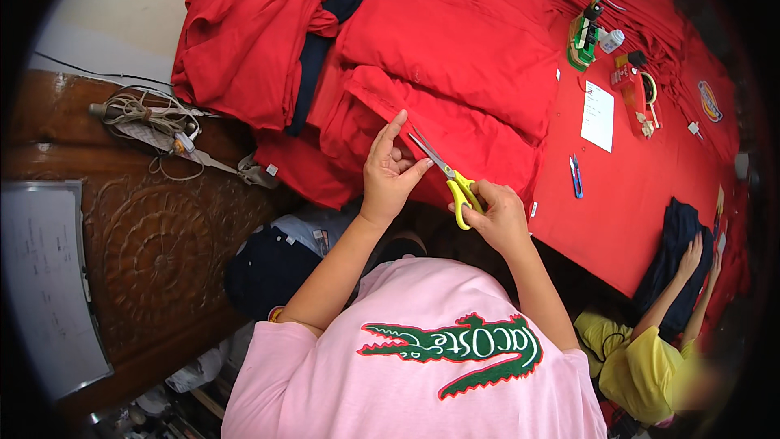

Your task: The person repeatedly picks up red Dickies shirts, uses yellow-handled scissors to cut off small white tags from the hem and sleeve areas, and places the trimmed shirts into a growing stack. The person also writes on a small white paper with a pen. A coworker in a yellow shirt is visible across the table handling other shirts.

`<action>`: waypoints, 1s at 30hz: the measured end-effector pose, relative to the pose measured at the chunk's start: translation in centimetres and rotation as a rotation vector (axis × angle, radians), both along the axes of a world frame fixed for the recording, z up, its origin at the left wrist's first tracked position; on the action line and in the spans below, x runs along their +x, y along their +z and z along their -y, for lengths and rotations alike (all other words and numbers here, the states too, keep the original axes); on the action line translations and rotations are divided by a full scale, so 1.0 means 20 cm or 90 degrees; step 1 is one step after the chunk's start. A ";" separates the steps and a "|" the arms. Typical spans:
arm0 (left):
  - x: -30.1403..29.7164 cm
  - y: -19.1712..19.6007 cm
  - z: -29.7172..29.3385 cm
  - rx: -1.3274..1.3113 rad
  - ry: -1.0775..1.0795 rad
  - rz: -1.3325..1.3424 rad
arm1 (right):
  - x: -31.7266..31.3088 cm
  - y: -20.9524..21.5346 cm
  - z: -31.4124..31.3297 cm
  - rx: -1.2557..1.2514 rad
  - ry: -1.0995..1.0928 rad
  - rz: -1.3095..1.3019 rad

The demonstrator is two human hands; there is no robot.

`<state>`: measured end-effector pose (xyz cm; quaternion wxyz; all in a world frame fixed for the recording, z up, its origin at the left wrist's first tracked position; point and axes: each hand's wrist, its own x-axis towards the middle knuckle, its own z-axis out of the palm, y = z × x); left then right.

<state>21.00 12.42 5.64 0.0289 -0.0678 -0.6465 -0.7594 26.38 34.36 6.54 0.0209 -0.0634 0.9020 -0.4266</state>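
1. Scissors (460, 189), one pair, yellow handles, slim metal blades. Located before the near edge of the red cloth, tips directed up and left, toward the left hand.
2. Right hand (500, 218), bare. Fingers were wrapped round the scissor handles in a closed hold; the blades appeared little parted, if at all.
3. Left hand (390, 177), bare. Half spread, thumb and forefinger well apart, nothing visible between them; whether the fingertips touched the cloth behind could not be told.
4. Red garment (382, 91), folded, loose edge uppermost, lying behind the left hand, beside and partly below a thicker red pile (455, 20).
5. Hazard, skin: the left thumb lay just beside the blades; a careless squeeze or slip of the right hand could have nicked it.
6. Hazard, cloth: folds lay close behind the tips; a forward push might have snagged or cut a layer.
7. Hazard, pile: soft stacking at the table edge; a tug could have dragged layers down.
8. Blue snips (576, 176), lying right, well apart.
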 end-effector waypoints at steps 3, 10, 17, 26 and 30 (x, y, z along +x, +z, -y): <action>0.00 0.00 -0.03 0.041 0.012 -0.006 | 0.01 -0.04 -0.01 -0.002 -0.003 -0.002; -0.03 -0.09 0.01 0.008 0.076 -0.002 | 0.01 -0.03 -0.02 0.015 0.013 -0.025; -0.01 -0.08 0.00 0.046 0.025 0.046 | -0.05 0.01 0.01 0.034 0.022 -0.089; -0.01 -0.05 0.00 0.099 0.027 0.034 | -0.07 0.02 0.00 0.031 0.039 -0.074; -0.01 -0.04 -0.01 0.094 0.019 0.051 | -0.08 0.01 0.00 0.022 0.032 -0.061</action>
